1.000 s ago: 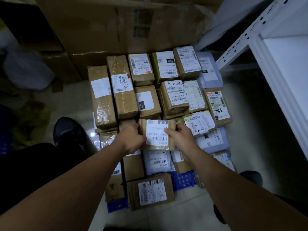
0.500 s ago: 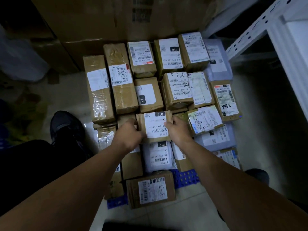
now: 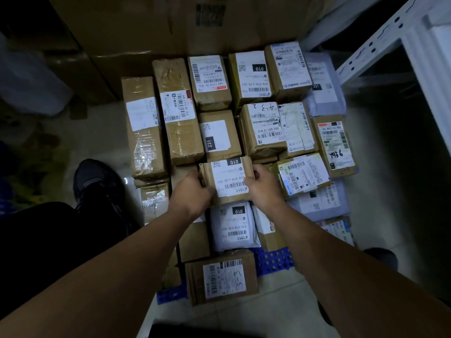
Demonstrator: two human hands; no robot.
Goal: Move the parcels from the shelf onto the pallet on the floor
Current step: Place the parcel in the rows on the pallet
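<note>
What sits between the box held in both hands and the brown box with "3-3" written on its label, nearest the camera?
In the head view, a white poly mailer labelled 010 lies between the held box and the "3-3" box, with a strip of blue pallet beside it.

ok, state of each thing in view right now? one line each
left hand: closed on the left end of the brown parcel
right hand: closed on its right end
brown parcel labelled 010: held between both hands, label up, down among the stacked parcels
white poly mailer: lying flat just in front of it, label up
blue pallet: mostly covered by parcels, near edge showing
white metal shelf: visible part holds nothing
</note>
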